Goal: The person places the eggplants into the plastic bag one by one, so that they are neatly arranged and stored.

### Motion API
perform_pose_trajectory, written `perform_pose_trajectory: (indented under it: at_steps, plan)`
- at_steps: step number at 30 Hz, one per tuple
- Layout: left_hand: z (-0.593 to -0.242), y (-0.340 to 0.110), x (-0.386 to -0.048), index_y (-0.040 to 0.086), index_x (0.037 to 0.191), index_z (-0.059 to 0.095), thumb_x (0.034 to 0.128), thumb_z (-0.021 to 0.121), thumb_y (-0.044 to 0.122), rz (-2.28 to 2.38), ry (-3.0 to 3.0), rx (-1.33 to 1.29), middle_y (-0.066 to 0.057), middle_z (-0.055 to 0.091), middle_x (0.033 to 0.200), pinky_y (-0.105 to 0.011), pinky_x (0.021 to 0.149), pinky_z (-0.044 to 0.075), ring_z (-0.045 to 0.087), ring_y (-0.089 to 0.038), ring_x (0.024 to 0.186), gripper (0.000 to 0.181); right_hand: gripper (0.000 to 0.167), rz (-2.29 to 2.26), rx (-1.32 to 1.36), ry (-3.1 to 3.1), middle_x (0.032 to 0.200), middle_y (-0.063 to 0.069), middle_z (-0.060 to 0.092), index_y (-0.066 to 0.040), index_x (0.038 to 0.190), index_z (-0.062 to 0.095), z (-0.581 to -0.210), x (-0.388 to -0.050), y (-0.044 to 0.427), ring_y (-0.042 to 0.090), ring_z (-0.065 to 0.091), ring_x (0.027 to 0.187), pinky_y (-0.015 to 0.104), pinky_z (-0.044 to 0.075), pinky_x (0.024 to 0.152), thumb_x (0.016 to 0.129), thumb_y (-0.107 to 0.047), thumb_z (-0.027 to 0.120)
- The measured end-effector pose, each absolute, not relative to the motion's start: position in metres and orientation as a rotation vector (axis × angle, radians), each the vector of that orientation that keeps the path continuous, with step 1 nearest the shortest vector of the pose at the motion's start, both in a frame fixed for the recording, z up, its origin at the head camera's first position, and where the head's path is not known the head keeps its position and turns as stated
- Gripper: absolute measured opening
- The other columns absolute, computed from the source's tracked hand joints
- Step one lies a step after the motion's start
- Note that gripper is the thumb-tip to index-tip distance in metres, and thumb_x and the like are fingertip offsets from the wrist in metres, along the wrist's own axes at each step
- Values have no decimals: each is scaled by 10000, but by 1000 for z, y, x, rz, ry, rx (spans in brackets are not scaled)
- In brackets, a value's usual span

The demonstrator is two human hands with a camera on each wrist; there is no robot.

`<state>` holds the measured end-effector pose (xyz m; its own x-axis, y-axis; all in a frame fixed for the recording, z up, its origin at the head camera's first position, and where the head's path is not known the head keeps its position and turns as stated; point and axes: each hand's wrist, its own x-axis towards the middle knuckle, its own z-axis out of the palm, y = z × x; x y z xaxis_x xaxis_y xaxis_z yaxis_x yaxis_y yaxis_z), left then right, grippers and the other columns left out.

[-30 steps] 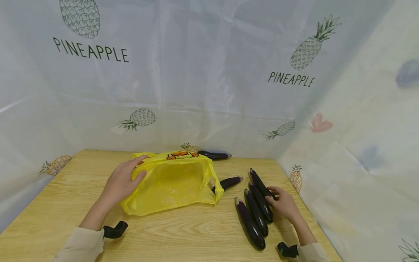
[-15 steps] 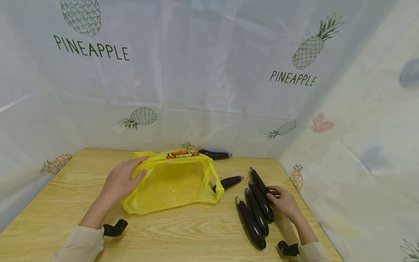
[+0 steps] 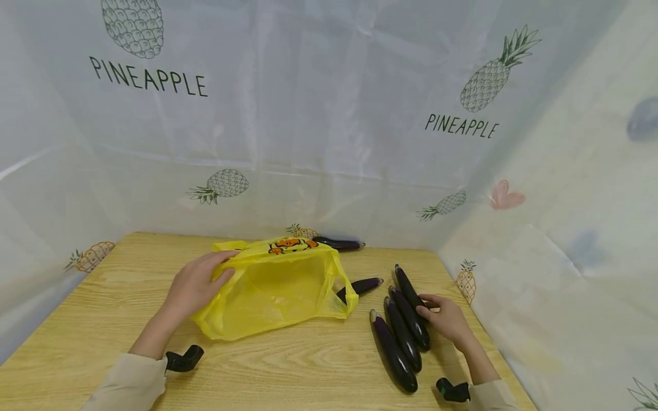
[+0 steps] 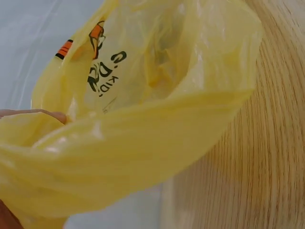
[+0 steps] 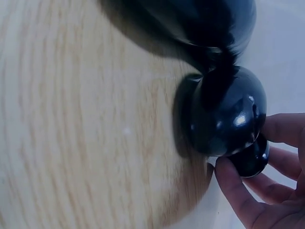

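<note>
On pale wood-grain surface (image 3: 277,374), yellow plastic bag (image 3: 280,294) is resting near middle, mouth gaping. Four dark eggplants (image 3: 394,354) are lying side by side toward right; fifth eggplant (image 3: 367,285) is lying partly hidden by bag's right side; sixth eggplant (image 3: 340,244) is lying along far edge.

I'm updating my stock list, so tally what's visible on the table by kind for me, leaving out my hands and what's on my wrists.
Eggplants: 6
Plastic bag: 1
Total: 7
</note>
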<state>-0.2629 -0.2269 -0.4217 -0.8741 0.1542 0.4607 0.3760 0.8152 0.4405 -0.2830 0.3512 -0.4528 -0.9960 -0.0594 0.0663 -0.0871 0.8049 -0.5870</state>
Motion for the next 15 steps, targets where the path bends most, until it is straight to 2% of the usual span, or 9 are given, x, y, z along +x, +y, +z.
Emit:
perform_pose_trajectory:
  at_steps: [6,10,15]
  plan:
    - [-424,-226,-265,155,1483,624,1048,700,163,-757,-2560,-410,-166,705,1371,-618,856,594,721,-408,1092,441,531,1007,92,-2925,1327,275,682,-4,1477,605,-449,-280,349,426,710,1121,464,625,812,1052,-308,703]
    - [-424,-226,-266,164,1498,604,1050,697,152,-790,-2548,-406,-169,705,1367,-614,861,594,715,-393,1122,457,535,1023,108,-2897,1339,274,672,-12,1485,601,-446,-278,346,427,718,1133,407,633,779,1050,-305,708]
    - [-423,-226,-266,183,1511,559,1050,692,128,-833,-2538,-404,-197,708,1335,-652,886,576,692,-414,1173,483,525,995,153,-2863,1345,244,677,-50,1494,605,-436,-275,338,349,760,1088,336,617,742,1050,-311,708]
